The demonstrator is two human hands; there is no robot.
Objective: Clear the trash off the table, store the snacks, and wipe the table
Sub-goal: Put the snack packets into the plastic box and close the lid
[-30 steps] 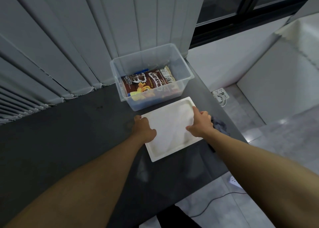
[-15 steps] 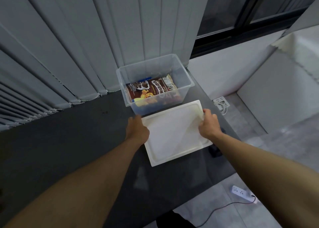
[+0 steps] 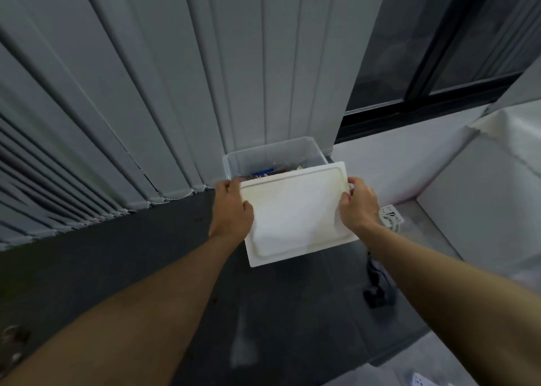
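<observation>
**Lid held over the snack bin, not yet seated**

Snack packets already lie in the clear plastic bin at the far edge of the dark surface. The left hand and right hand each grip one side of the white lid. It is flat, round-cornered and tilted over the bin's near rim. Wiping seems left to do: a dark cloth lies untouched.

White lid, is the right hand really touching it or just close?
Touching. The head view shows the right hand gripping the white lid at its right edge, curled over the rim with no gap.
</observation>
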